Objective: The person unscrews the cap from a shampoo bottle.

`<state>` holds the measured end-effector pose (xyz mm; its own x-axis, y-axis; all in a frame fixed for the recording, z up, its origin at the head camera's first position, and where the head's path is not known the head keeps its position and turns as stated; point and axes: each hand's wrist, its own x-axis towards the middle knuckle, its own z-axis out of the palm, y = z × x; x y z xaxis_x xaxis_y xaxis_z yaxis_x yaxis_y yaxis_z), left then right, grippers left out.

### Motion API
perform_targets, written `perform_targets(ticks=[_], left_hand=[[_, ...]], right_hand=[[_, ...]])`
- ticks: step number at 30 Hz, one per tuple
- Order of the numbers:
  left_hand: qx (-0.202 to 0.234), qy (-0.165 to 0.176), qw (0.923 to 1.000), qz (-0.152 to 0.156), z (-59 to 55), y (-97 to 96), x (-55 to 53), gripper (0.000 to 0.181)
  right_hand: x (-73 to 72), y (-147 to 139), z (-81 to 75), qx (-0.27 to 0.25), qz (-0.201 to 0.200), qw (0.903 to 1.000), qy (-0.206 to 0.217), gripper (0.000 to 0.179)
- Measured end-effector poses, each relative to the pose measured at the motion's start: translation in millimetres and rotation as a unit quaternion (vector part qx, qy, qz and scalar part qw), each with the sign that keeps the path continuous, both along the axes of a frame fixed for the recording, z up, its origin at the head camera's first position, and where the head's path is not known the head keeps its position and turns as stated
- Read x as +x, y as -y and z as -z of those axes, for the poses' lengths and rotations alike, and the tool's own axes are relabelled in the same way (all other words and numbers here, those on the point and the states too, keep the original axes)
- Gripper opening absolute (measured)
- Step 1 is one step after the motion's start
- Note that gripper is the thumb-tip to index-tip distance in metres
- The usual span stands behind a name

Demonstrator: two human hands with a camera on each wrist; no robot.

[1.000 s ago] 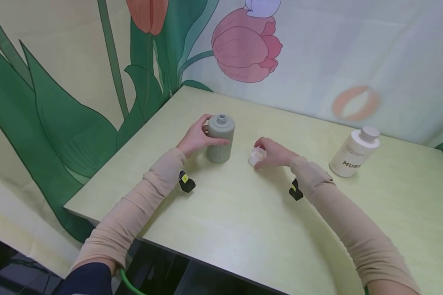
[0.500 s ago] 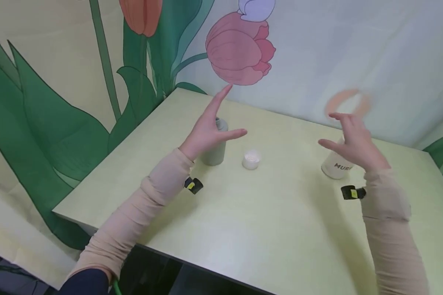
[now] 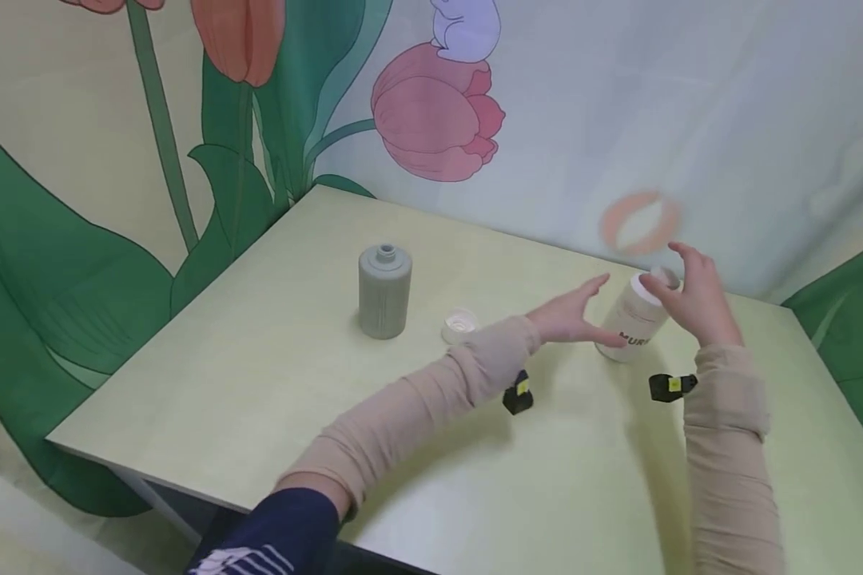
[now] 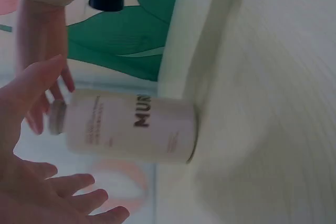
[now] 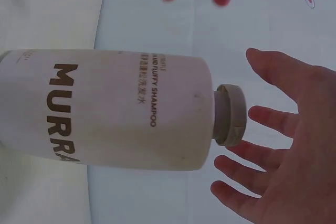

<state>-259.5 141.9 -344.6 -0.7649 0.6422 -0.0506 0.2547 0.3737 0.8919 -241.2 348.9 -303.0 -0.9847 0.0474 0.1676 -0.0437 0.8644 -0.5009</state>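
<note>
A white shampoo bottle (image 3: 629,318) stands upright at the table's right side, its cap (image 5: 231,115) fitted on the neck. My left hand (image 3: 570,318) reaches toward the bottle's body from the left, fingers spread and thumb apart. On the other side, my right hand (image 3: 699,302) hovers around the cap with its fingers loosely bent; the right wrist view shows a gap between thumb and cap. Further left are a grey bottle (image 3: 384,297) with a bare, uncapped neck and a small white cap (image 3: 460,324) lying with its hollow side up.
The pale table (image 3: 244,383) ends at a front edge close to the person's body. Behind it hangs a cloth backdrop (image 3: 568,120) printed with tulips and leaves. My left forearm crosses the table just in front of the small white cap.
My right hand let go of the small white cap and went right to the shampoo bottle. My left hand released the grey bottle and swung right. The head view has shifted.
</note>
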Motion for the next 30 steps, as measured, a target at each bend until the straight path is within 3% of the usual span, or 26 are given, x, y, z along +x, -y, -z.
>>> perform_targets(ticks=[3,7,13,19,22,26,30], left_hand=[[0.02,0.011,0.9997,-0.009,19.8,-29.9,5.6,0.105],[0.073,0.023,0.9958,-0.05,38.9,-45.6,9.7,0.106],[0.099,0.024,0.9858,-0.134,47.6,-64.8,4.6,0.106],[0.098,0.019,0.9747,-0.2,60.2,-79.0,-5.6,0.089],[0.077,0.001,0.9764,-0.202,60.9,-73.7,-2.6,0.082],[0.06,-0.035,0.9804,-0.184,50.7,-55.6,5.1,0.079],[0.089,-0.022,0.9828,-0.16,38.6,-35.4,11.6,0.077]], right_hand=[[1.8,1.5,11.6,-0.006,-0.004,0.9999,0.007,0.069],[5.1,9.4,21.5,-0.029,-0.019,0.9994,-0.001,0.061],[10.6,16.5,13.7,-0.018,-0.006,0.9985,-0.052,0.051],[13.1,27.0,11.0,-0.003,-0.004,0.9972,-0.075,0.046],[20.8,33.5,7.3,0.0,0.0,0.9975,-0.07,0.047],[31.6,41.4,-5.1,0.0,-0.008,0.998,-0.063,0.052],[37.8,50.3,-17.9,0.01,-0.034,0.9974,-0.063,0.056]])
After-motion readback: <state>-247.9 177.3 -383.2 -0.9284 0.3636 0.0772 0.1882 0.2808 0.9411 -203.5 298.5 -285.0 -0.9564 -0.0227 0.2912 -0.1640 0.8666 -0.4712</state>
